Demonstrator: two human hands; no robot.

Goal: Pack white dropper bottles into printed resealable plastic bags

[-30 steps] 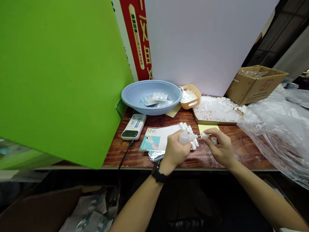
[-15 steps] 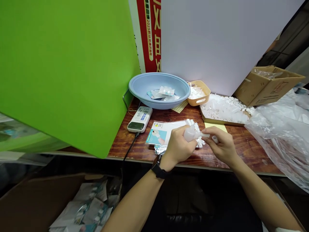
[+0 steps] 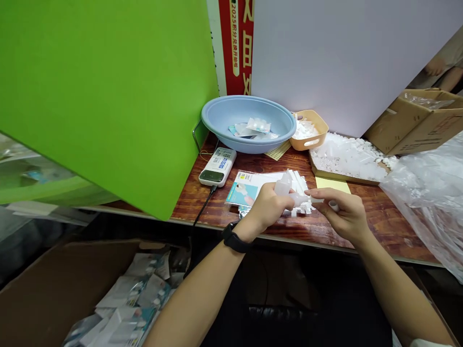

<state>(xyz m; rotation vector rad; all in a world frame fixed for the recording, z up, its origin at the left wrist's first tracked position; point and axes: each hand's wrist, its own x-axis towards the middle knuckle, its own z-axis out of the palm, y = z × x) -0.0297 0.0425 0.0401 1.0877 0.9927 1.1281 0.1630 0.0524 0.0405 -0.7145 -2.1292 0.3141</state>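
Note:
My left hand (image 3: pixel 268 208), with a black band on its wrist, is closed around small translucent white plastic bottles (image 3: pixel 283 187). A tapered end points toward my right hand. The fingers of my right hand (image 3: pixel 343 212) pinch a small whitish plastic piece (image 3: pixel 317 199), just off the bottle's tip. A short white cylinder (image 3: pixel 333 206) is also tucked in that hand. Beneath the hands lie printed card packets (image 3: pixel 243 189) with a teal picture, and white strips (image 3: pixel 299 183) beside them. Fingers hide part of the bottles.
At the back stand a blue basin (image 3: pixel 213 120) with packets and an orange basket (image 3: pixel 318 137) of white pieces. A cardboard tray (image 3: pixel 343 177) holds small white parts. A white device (image 3: pixel 219 166) with a cable, a carton (image 3: pixel 405 125), plastic sheeting (image 3: pixel 423 183) and green board (image 3: pixel 108 96) surround the table.
The view has shifted, so the table things appear farther right and higher. My right hand has drawn slightly away from the bottle tip, with the whitish piece still between its fingers.

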